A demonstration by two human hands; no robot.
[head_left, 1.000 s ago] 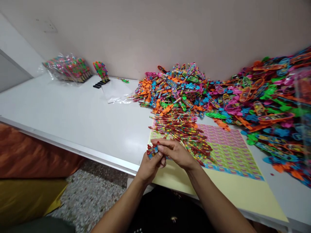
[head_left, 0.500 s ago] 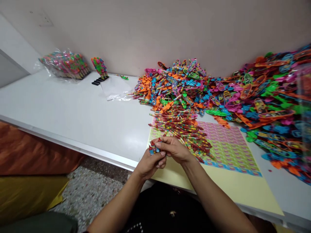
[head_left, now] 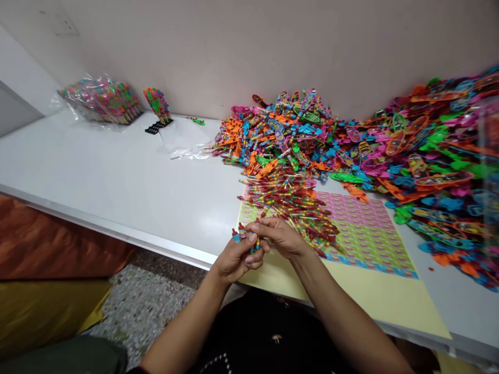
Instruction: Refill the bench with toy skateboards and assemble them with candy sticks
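My left hand (head_left: pixel 233 262) is closed around a few small pens (head_left: pixel 241 231) whose red tips point up; blue and light-coloured bands show below the tips. My right hand (head_left: pixel 284 239) meets it from the right, its thumb and fingers pinching another red-tipped pen (head_left: pixel 258 240) with yellow and blue on it. The lower ends of these pens are hidden by my fingers. Just beyond my hands, a heap of dark red pens with banded clear barrels (head_left: pixel 288 200) lies on a printed sheet (head_left: pixel 366 239).
Behind lies a pile of colourful pens with skateboard-shaped tops (head_left: pixel 280 127); a larger pile of skateboard toys (head_left: pixel 436 171) spreads right. On the white table (head_left: pixel 117 182) stand a bagged batch (head_left: pixel 103 101), a black rack (head_left: pixel 158 126) holding finished-looking pens, and a clear plastic bag (head_left: pixel 187 143).
The pens in my left hand have fanned apart, and the one at my right fingers now stands separate on the right. Both hands stay close together; the view has shifted slightly.
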